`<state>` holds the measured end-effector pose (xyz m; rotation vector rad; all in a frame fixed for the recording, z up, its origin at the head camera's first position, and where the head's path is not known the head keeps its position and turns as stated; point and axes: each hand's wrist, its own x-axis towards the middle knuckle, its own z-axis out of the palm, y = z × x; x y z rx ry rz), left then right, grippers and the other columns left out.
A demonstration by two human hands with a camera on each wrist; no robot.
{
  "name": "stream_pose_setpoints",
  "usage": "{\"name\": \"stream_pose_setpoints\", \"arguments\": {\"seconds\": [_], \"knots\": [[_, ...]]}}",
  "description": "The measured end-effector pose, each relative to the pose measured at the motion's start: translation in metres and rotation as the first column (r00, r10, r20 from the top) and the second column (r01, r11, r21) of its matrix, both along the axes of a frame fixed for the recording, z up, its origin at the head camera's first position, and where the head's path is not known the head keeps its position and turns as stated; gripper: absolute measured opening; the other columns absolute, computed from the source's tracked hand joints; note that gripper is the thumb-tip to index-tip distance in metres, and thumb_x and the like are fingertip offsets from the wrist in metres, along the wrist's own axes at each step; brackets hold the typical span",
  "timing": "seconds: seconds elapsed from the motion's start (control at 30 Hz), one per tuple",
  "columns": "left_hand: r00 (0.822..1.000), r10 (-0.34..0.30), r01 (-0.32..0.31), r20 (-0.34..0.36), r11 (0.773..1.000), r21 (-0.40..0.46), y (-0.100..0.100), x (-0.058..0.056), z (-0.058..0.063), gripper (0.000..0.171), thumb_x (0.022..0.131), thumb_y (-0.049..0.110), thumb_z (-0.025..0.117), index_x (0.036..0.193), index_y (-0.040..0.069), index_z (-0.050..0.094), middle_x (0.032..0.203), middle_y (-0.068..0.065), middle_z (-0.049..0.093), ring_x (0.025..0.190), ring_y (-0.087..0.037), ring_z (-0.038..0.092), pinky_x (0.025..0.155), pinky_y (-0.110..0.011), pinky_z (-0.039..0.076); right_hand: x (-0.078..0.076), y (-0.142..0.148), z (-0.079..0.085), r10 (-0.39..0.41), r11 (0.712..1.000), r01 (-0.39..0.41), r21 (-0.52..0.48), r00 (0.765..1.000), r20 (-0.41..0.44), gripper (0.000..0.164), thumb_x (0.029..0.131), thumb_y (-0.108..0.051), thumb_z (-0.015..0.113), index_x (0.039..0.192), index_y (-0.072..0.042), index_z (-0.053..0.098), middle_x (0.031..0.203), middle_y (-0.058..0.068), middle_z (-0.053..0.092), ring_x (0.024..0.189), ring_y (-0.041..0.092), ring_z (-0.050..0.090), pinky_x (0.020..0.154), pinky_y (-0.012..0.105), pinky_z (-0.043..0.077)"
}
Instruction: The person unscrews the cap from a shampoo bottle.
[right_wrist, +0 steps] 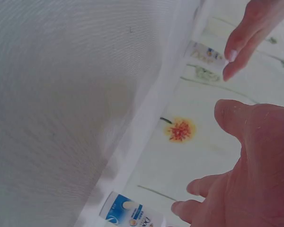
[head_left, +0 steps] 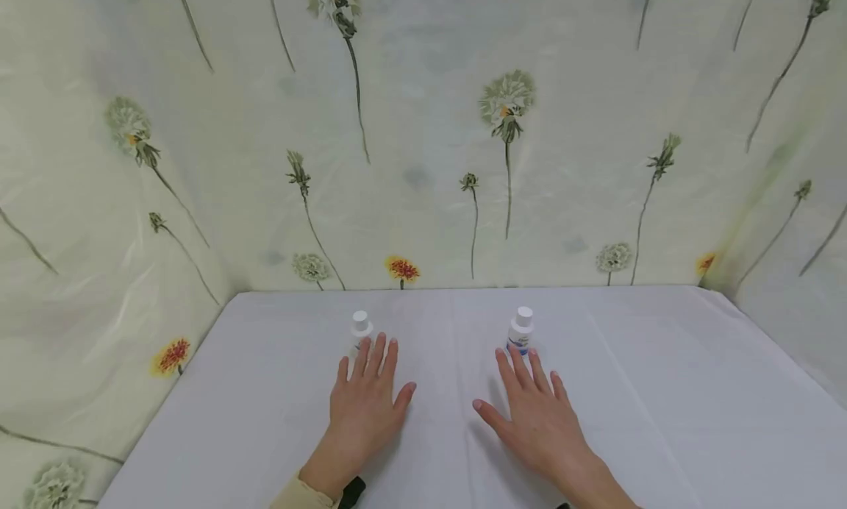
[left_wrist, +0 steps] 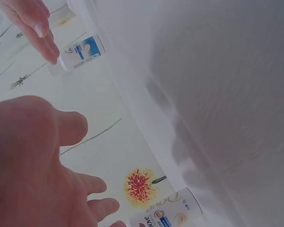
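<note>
Lettering that reads "Dove" shows up close on the left bottle only in the left wrist view, along with a cream-toned picture on its label; in the head view the fingers of the left hand cover much of that bottle. The right wrist view brings out the blue label of the right bottle, which in the head view is a small blue patch behind the fingertips of the right hand. The wrist views show the palm sides, the head view the backs. A pale sleeve and a dark band at the left wrist appear in the head view alone.

Counted: two hands, both wide with fingers extended and thumbs held out to the side; two white bottles with white caps, upright on one white tablecloth, well apart, one just ahead of each hand. Whether any fingertip touches a bottle, I cannot tell. Three red-and-yellow flowers show on the patterned backdrop in the head view.
</note>
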<state>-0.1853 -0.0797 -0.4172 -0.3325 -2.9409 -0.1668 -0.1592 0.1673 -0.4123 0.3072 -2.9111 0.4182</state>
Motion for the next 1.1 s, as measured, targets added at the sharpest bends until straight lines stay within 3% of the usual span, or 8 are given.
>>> {"name": "stream_pose_setpoints", "arguments": {"seconds": [0.5,1.1], "knots": [[1.000,0.029,-0.029,-0.008,0.999,0.020,-0.026,0.001,0.004,0.069,0.100,0.050,0.048,0.153,0.009,0.033,0.161,-0.009,0.024,0.147,-0.031,0.017,0.113,-0.057,0.018,-0.013,-0.019,0.002,0.048,0.999,-0.048,-0.005,0.996,0.081,0.083,0.095,-0.060,0.052,0.156,-0.009,0.027,0.161,0.014,0.021,0.147,0.038,0.010,0.111,0.064,0.010],[0.995,0.095,-0.094,-0.022,0.994,0.049,-0.063,0.000,0.002,0.070,0.099,0.049,0.049,0.153,0.008,0.033,0.161,-0.010,0.022,0.147,-0.032,0.017,0.113,-0.058,0.016,-0.029,-0.045,-0.005,0.096,0.995,-0.099,0.021,0.989,0.110,0.084,0.093,-0.061,0.053,0.156,-0.012,0.025,0.162,0.010,0.017,0.148,0.034,0.009,0.114,0.060,0.009]]}}
